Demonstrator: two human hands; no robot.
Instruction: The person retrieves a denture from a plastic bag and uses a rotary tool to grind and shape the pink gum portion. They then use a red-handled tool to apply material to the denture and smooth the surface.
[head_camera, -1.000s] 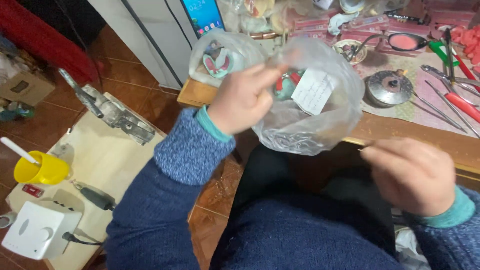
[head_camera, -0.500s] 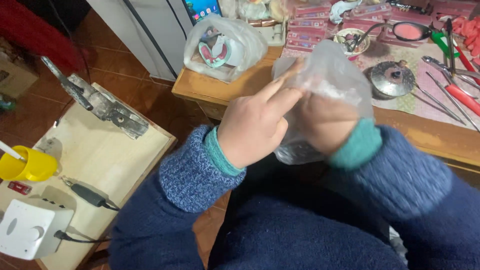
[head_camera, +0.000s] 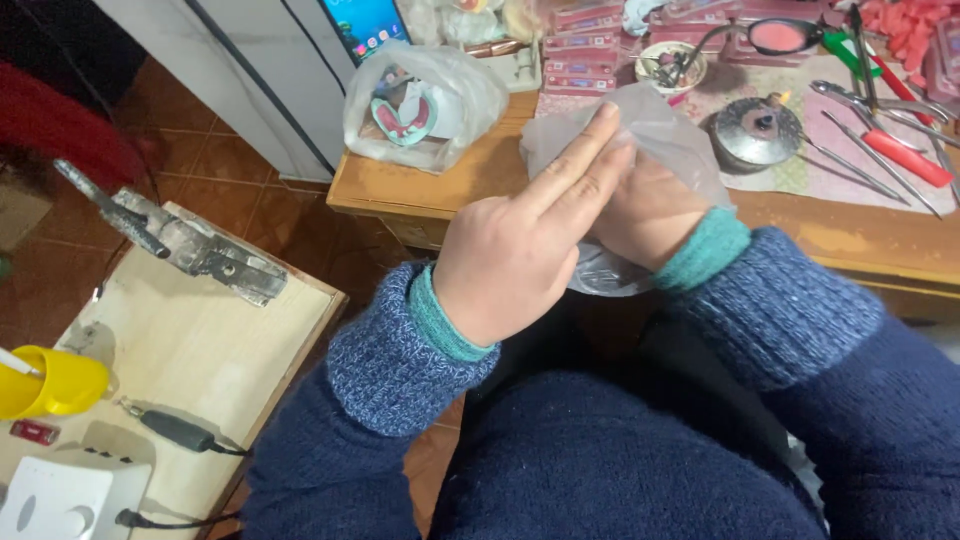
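My left hand (head_camera: 525, 245) grips a clear plastic bag (head_camera: 660, 125) in front of my chest, its index and middle fingers stretched up along the bag's side. My right hand (head_camera: 645, 215) is pushed into the bag from below, its fingers hidden by the plastic and by my left hand. What the bag holds is hidden. Both arms wear blue knitted sleeves with teal cuffs.
A wooden table (head_camera: 420, 190) ahead carries a second bag with dental models (head_camera: 420, 105), a round metal burner (head_camera: 755, 135), pink strips, pliers and metal tools. A light board (head_camera: 190, 340) at left holds a metal vise (head_camera: 190, 245), a yellow cup (head_camera: 50, 385) and a white box (head_camera: 65, 500).
The bag was held up by my left hand alone with my right hand low and apart. My right hand rose and went into the bag; both hands now meet closer to me.
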